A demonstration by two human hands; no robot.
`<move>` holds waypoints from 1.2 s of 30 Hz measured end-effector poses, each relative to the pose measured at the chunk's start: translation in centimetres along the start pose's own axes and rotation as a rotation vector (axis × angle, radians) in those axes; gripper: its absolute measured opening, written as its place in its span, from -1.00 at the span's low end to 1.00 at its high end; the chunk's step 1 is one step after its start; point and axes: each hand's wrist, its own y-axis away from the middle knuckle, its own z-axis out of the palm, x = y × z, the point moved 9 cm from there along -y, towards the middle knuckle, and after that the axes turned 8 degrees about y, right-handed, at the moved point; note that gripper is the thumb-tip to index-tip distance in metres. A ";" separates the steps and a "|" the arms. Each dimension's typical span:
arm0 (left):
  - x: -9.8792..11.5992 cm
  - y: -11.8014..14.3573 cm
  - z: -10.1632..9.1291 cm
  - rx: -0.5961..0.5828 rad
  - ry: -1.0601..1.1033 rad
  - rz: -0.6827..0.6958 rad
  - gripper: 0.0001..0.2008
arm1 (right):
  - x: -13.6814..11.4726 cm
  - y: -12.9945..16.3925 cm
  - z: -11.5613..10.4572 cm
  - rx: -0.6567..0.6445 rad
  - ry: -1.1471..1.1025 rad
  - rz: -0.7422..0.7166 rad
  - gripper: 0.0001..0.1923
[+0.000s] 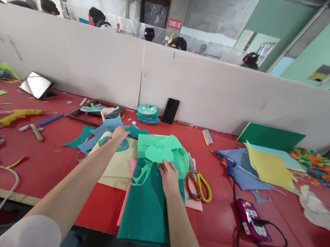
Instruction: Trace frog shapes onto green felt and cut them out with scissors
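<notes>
The right hand (170, 174) is pressing flat, ungripped, on thin, floppy green felt sheets (160, 150); the left hand (119, 133) is perhaps pinching a blue felt scrap (110, 124) farther left.

Both my bare arms stretch forward, my left hand (120, 133) reaching farther out with its fingers curled downward and knuckles up, my right hand (169, 175) nearer to me, palm down, fingers spread and pressed flat, wrist straight.
</notes>
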 end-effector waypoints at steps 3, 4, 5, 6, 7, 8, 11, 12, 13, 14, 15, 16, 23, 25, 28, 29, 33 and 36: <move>0.5 0.2 -0.5 0.049 0.136 0.037 -0.66 | 0.0 0.0 0.2 -0.006 0.011 0.002 -0.81; 0.7 0.4 -1.1 0.086 0.189 0.055 -0.66 | -0.1 0.1 0.3 -0.011 0.014 -0.001 -0.82; 1.0 0.7 -1.9 0.130 0.246 0.074 -0.66 | -0.1 0.1 0.4 -0.014 0.015 -0.005 -0.82; 1.3 1.1 -2.7 0.178 0.307 0.094 -0.66 | -0.2 0.2 0.4 -0.017 0.013 -0.009 -0.82; 1.7 1.5 -3.5 0.224 0.372 0.118 -0.66 | -0.2 0.3 0.5 -0.017 0.008 -0.012 -0.82; 2.1 2.1 -4.1 0.259 0.440 0.138 -0.66 | -0.3 0.3 0.4 -0.016 -0.001 -0.013 -0.82; 3.1 4.7 -4.2 0.262 0.636 0.187 -0.71 | -0.3 0.2 0.0 0.007 -0.047 0.003 -0.80; 3.3 5.9 -3.6 0.227 0.697 0.206 -0.72 | -0.3 0.1 -0.3 0.021 -0.066 0.013 -0.79; 3.5 7.3 -2.8 0.178 0.752 0.227 -0.74 | -0.3 0.0 -0.6 0.037 -0.084 0.021 -0.78; 3.5 8.8 -1.9 0.120 0.800 0.245 -0.77 | -0.4 -0.1 -0.9 0.053 -0.101 0.026 -0.78; 3.3 10.3 -0.9 0.057 0.842 0.261 -0.78 | -0.5 -0.1 -1.2 0.069 -0.116 0.027 -0.78; 3.1 11.8 0.0 -0.006 0.877 0.271 -0.78 | -0.7 -0.2 -1.5 0.082 -0.128 0.024 -0.78; 2.0 16.5 3.1 -0.291 0.950 0.285 -0.77 | -2.0 0.5 -2.0 0.092 -0.113 -0.032 -0.83; 2.3 16.5 3.6 -0.338 0.937 0.292 -0.79 | -2.5 0.8 -2.0 0.086 -0.104 -0.071 -0.82; 2.7 16.6 4.2 -0.393 0.911 0.311 -0.80 | -3.3 1.2 -1.4 0.040 -0.075 -0.116 -0.78; 2.8 16.7 4.3 -0.405 0.902 0.318 -0.80 | -3.5 1.4 -1.1 0.019 -0.057 -0.118 -0.77; 2.9 17.3 4.7 -0.438 0.867 0.341 -0.81 | -3.9 2.3 -0.2 -0.013 0.051 -0.130 -0.79; 2.8 17.5 4.9 -0.441 0.841 0.339 -0.82 | -4.0 2.8 -0.3 0.005 0.051 -0.130 -0.83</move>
